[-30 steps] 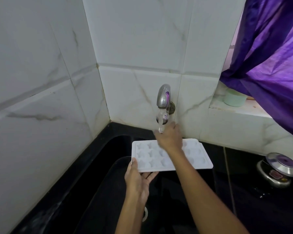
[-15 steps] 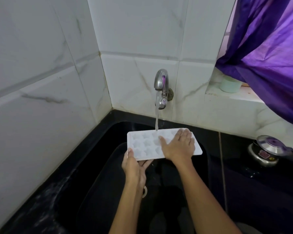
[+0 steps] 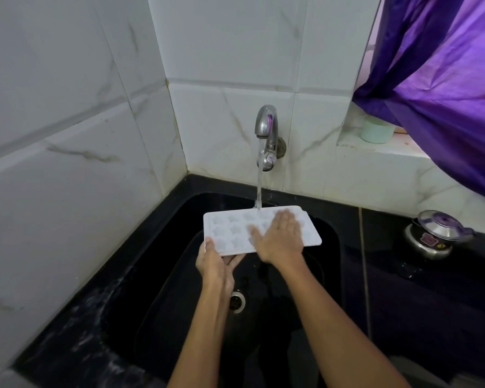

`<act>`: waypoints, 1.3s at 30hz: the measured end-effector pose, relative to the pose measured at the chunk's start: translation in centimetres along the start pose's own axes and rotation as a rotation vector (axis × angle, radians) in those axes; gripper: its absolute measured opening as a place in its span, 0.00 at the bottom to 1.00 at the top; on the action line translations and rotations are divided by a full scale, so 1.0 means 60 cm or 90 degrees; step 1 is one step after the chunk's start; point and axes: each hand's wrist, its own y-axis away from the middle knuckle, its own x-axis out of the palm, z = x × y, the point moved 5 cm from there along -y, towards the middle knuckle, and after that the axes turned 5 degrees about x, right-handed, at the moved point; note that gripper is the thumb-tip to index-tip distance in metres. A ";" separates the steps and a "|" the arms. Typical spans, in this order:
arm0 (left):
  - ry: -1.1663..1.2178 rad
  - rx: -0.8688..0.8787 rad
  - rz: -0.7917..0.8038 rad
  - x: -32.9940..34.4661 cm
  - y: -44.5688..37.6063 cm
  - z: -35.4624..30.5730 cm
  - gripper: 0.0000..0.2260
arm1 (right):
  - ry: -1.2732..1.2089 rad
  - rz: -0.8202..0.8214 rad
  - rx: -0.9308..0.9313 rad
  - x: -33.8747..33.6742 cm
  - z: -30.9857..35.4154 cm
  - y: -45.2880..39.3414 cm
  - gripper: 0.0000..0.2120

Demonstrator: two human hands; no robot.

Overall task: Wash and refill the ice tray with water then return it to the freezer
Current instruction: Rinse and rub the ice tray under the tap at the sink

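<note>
A white ice tray (image 3: 230,233) with star-shaped cells is held level over the black sink (image 3: 331,242). My left hand (image 3: 216,261) grips its near left corner, thumb on top and fingers underneath. My right hand (image 3: 280,239) lies flat on the tray's right half with fingers spread, covering several cells. A chrome tap (image 3: 266,130) on the tiled wall is running, and its stream of water (image 3: 259,189) lands on the tray's far edge just left of my right fingertips.
The sink drain (image 3: 237,302) shows below my left wrist. A steel pot with a lid (image 3: 437,236) stands on the black counter at the right. A pale green cup (image 3: 377,131) sits on the window ledge under a purple curtain (image 3: 445,88). White tiled walls close the left and back.
My right hand came down from the tap and now rests flat on the tray. Water started flowing and now runs in a full stream. My left hand's hold has stayed the same.
</note>
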 end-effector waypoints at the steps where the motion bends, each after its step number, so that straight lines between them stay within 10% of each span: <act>1: -0.005 -0.004 -0.002 0.003 0.002 0.006 0.13 | -0.001 -0.004 -0.067 0.010 0.024 0.011 0.38; 4: -0.016 -0.012 -0.006 0.007 -0.001 0.022 0.14 | 0.011 0.000 -0.182 0.033 0.057 0.025 0.35; 12: -0.023 -0.026 0.063 -0.026 -0.011 0.029 0.15 | -0.011 0.042 0.006 -0.017 -0.048 -0.045 0.48; 15: 0.007 -0.043 0.095 -0.026 -0.017 0.034 0.14 | -0.123 0.057 0.027 -0.052 -0.054 -0.058 0.33; 24: 0.128 -0.292 0.036 -0.030 -0.041 0.062 0.34 | -0.067 -0.233 -0.066 -0.050 -0.061 -0.017 0.11; 28: 0.148 -0.323 0.042 -0.014 -0.049 0.051 0.25 | -0.160 -0.334 -0.141 -0.003 -0.092 0.006 0.14; 34: 0.006 -0.205 0.028 0.003 -0.070 0.056 0.16 | -0.166 -0.148 -0.098 0.006 -0.070 0.012 0.20; 39: -0.078 -0.139 0.073 0.043 -0.056 0.065 0.15 | -0.088 -0.111 -0.290 0.011 0.035 0.016 0.23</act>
